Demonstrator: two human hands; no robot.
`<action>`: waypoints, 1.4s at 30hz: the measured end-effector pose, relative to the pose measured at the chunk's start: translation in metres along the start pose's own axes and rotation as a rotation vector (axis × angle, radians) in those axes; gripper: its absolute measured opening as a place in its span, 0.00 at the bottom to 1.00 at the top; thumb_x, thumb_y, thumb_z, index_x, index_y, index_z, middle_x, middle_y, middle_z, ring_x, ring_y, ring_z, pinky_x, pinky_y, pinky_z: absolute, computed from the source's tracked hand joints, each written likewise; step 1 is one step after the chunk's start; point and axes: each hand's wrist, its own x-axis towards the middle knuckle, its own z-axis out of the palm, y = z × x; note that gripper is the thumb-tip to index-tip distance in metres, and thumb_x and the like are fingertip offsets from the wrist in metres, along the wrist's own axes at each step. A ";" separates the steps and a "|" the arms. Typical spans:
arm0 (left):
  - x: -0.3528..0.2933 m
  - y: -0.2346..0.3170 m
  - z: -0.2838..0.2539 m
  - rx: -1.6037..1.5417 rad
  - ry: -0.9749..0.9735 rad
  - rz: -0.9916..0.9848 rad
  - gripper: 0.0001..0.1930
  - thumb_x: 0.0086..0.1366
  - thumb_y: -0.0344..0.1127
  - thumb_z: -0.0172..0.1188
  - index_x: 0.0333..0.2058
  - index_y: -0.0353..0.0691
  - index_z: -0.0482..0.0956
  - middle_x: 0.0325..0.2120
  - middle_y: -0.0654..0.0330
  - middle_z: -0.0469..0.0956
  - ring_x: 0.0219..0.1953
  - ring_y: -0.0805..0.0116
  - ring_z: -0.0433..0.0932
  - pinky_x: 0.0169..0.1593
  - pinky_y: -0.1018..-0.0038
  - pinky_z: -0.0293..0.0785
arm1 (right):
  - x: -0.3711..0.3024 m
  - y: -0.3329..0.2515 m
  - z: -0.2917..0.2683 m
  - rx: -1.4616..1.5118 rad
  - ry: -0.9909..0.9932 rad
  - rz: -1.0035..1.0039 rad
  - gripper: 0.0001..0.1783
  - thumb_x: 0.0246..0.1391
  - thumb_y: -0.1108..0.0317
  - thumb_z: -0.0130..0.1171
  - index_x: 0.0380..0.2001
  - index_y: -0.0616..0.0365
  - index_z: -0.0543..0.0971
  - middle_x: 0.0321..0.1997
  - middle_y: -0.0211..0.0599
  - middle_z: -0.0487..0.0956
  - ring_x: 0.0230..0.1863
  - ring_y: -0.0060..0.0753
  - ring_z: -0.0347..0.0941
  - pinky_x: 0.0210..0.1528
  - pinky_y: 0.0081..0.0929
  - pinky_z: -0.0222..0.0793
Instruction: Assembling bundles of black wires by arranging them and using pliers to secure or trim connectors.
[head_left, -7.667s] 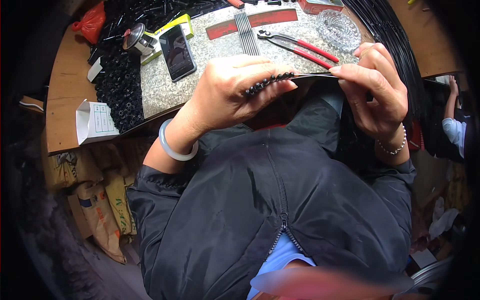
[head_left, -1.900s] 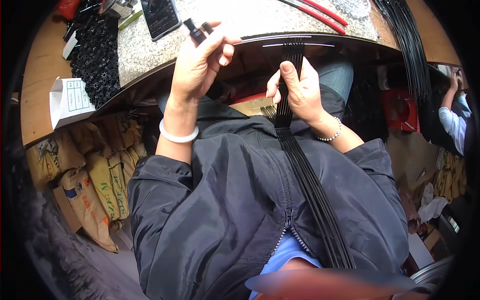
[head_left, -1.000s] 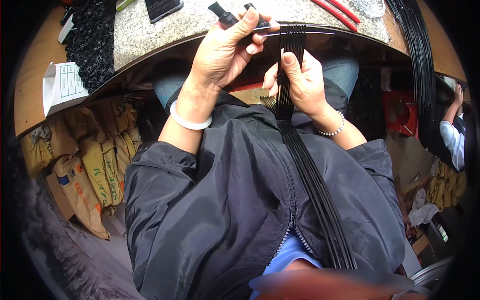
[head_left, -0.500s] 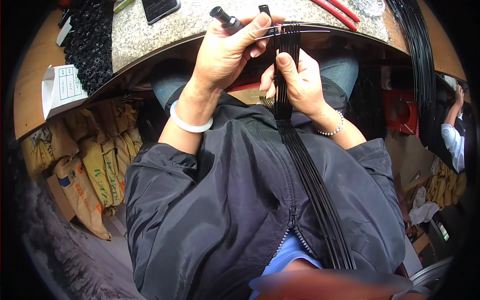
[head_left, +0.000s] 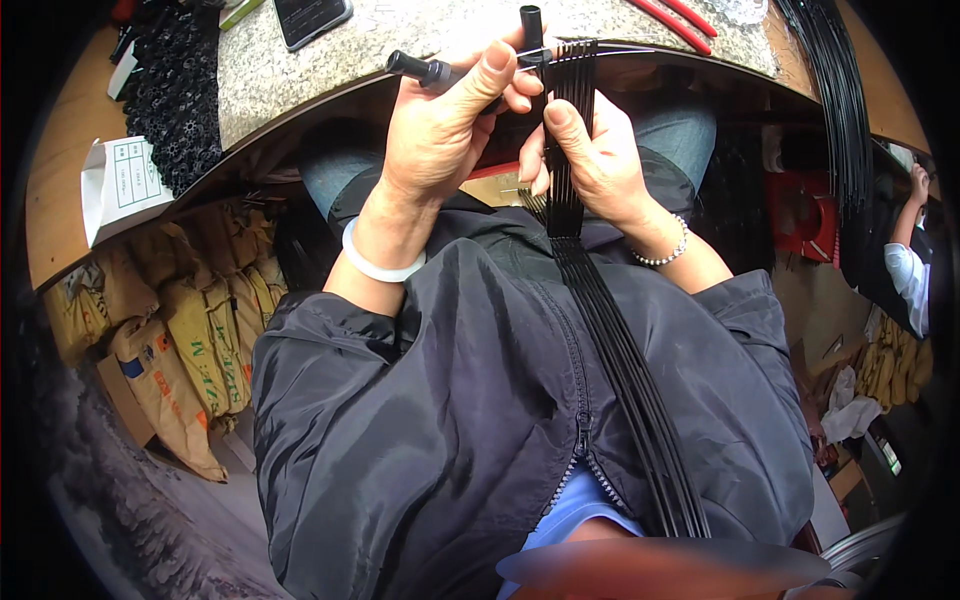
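- From far away I watch the left hand (head_left: 440, 125); it is partly closed, with a black cylinder (head_left: 420, 70) held in it, sticking out at its left side.
- A second black cylinder (head_left: 532, 28) stands upright just beyond its fingertips; I cannot tell how firmly it is held.
- The right hand (head_left: 608, 165) is curled, almost closed, around a bundle of black strands (head_left: 568, 190), with its thumb on the front.
- This bundle lies between the two hands and runs down from them over the dark jacket (head_left: 480, 370).
- Near the left fingertips, I see a thin pale rod (head_left: 630, 50) crossing the top of the bundle.
- Beyond the hands is the table (head_left: 265, 95), with a phone (head_left: 312, 20) to their left and red handles (head_left: 680, 28) to their right.
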 end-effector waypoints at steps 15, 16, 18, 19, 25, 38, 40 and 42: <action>0.007 -0.004 0.013 0.169 0.126 0.041 0.16 0.53 0.25 0.61 0.42 0.31 0.75 0.25 0.63 0.76 0.22 0.81 0.68 0.25 0.86 0.63 | -0.001 0.002 -0.007 -0.028 -0.009 0.018 0.22 0.58 0.49 0.39 0.38 0.61 0.64 0.17 0.39 0.74 0.13 0.20 0.68 0.17 0.13 0.65; 0.007 -0.003 0.013 0.115 0.075 0.029 0.15 0.53 0.25 0.60 0.42 0.31 0.75 0.26 0.63 0.76 0.24 0.81 0.68 0.27 0.86 0.64 | -0.001 0.001 -0.008 -0.024 -0.032 0.056 0.23 0.59 0.49 0.38 0.38 0.61 0.65 0.17 0.39 0.74 0.13 0.21 0.68 0.17 0.13 0.65; 0.006 -0.002 0.012 0.062 0.023 0.014 0.15 0.54 0.25 0.60 0.42 0.32 0.75 0.27 0.63 0.76 0.25 0.81 0.68 0.28 0.86 0.64 | -0.001 0.000 -0.008 -0.017 -0.038 0.067 0.23 0.59 0.48 0.38 0.38 0.61 0.65 0.17 0.39 0.74 0.13 0.21 0.68 0.17 0.13 0.65; 0.007 -0.001 0.012 0.065 0.012 -0.009 0.15 0.54 0.26 0.60 0.42 0.31 0.75 0.28 0.63 0.76 0.25 0.80 0.68 0.29 0.85 0.64 | -0.001 -0.001 -0.008 -0.013 -0.046 0.078 0.24 0.59 0.48 0.37 0.38 0.61 0.65 0.16 0.39 0.73 0.13 0.22 0.68 0.17 0.13 0.65; 0.014 -0.005 -0.001 -0.011 0.030 -0.105 0.13 0.54 0.27 0.60 0.40 0.31 0.75 0.25 0.63 0.75 0.24 0.79 0.68 0.27 0.86 0.63 | 0.002 -0.004 -0.003 -0.019 -0.036 0.029 0.26 0.58 0.45 0.34 0.37 0.61 0.65 0.15 0.39 0.73 0.12 0.22 0.68 0.16 0.13 0.64; 0.018 0.000 -0.008 0.097 -0.066 -0.140 0.06 0.55 0.27 0.59 0.33 0.34 0.77 0.21 0.65 0.73 0.21 0.80 0.67 0.24 0.85 0.61 | 0.009 0.000 -0.017 0.062 -0.171 0.145 0.28 0.58 0.44 0.35 0.31 0.62 0.67 0.14 0.39 0.73 0.11 0.22 0.68 0.14 0.15 0.64; 0.019 -0.002 -0.007 0.076 -0.059 -0.149 0.06 0.56 0.28 0.59 0.33 0.34 0.77 0.21 0.65 0.73 0.20 0.80 0.67 0.23 0.85 0.61 | 0.009 0.001 -0.018 0.046 -0.170 0.156 0.30 0.58 0.43 0.31 0.32 0.63 0.68 0.14 0.41 0.73 0.10 0.24 0.67 0.14 0.15 0.64; 0.022 -0.004 -0.010 0.233 -0.103 -0.051 0.11 0.58 0.36 0.57 0.34 0.34 0.75 0.22 0.67 0.70 0.21 0.81 0.60 0.26 0.85 0.57 | 0.008 0.000 -0.016 0.011 -0.126 0.140 0.30 0.58 0.43 0.32 0.31 0.63 0.68 0.14 0.41 0.73 0.11 0.24 0.67 0.14 0.15 0.64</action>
